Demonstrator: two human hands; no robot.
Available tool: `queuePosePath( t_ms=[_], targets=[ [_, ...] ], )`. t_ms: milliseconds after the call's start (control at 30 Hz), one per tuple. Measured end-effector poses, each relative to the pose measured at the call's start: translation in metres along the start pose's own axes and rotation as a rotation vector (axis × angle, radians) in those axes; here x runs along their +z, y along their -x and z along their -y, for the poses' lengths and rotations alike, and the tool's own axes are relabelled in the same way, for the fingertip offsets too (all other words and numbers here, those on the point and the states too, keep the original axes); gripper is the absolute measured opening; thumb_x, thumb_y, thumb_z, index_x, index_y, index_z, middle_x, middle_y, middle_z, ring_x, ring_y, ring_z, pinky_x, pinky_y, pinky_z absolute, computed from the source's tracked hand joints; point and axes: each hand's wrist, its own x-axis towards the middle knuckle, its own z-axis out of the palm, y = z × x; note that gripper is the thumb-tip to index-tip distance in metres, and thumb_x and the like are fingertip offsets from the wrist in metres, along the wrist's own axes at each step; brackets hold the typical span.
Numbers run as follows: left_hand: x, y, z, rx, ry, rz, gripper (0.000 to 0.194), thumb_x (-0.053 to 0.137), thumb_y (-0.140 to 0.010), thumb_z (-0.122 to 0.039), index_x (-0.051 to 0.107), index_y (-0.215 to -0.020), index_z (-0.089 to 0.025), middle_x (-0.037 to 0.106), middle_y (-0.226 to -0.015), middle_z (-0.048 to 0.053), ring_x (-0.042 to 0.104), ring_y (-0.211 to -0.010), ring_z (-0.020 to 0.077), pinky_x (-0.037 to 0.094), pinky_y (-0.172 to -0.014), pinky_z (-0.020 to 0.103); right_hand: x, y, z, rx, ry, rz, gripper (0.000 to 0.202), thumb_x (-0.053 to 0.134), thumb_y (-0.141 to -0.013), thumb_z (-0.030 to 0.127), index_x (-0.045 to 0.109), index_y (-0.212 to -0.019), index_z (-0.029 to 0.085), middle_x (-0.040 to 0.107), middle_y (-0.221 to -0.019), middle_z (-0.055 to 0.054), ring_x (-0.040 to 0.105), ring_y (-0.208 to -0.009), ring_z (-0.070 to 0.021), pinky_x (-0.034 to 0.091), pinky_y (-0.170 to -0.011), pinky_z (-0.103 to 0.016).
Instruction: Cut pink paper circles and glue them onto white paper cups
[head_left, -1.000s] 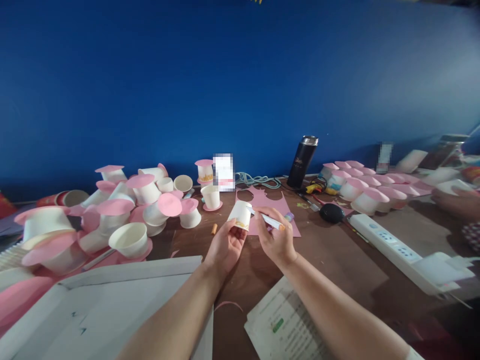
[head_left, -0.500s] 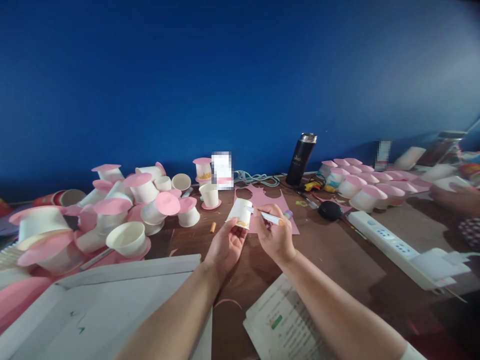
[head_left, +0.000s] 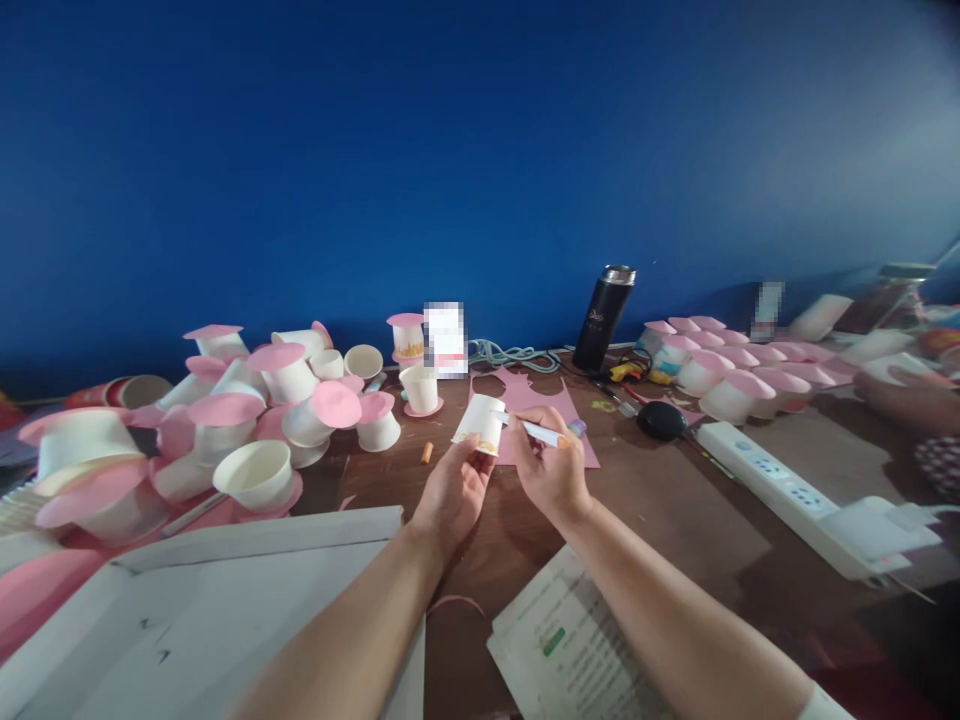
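Note:
A white paper cup (head_left: pixel 480 420) with orange-yellow marks near its lower rim is held in my left hand (head_left: pixel 457 488), fingers wrapped round its lower end. My right hand (head_left: pixel 551 465) grips a white marker (head_left: pixel 538 433), whose tip is at the right side of the cup. The marker's rear end looks orange. Under and behind the cup lies a pink sheet (head_left: pixel 559 405) with round cut-outs. A small orange cap (head_left: pixel 427 452) rests on the brown table, left of the cup.
Many white cups with pink discs (head_left: pixel 225 425) crowd the left, more (head_left: pixel 739 395) stand at the right. A black bottle (head_left: pixel 604 318), a black mouse (head_left: pixel 661 421), a power strip (head_left: pixel 780 495), a white box lid (head_left: pixel 262 590) and papers (head_left: pixel 570 640) lie around. A person's hand (head_left: pixel 911 400) is far right.
The cup in my left hand has tilted slightly. My right hand holds the marker in nearly the same place.

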Motion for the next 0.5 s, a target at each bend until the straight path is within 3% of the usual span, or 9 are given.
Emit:
queuePosePath(
  t_ms=[500],
  targets=[
    [-0.0027,-0.001,0.0011,-0.001,-0.011,0.009,0.011,0.061,-0.079,-0.01,0.064,-0.088,-0.015,0.067,-0.095,0.007,0.061,-0.086,0.0122,0.051,-0.079,0.022,0.0027,0.0004,0.0005,-0.008,-0.03,-0.016,0.009,0.054,-0.087,0.026,0.06,-0.088,0.019,0.065,-0.077,-0.002,0.063,-0.067,-0.013,0.048,-0.064,-0.022]
  ],
)
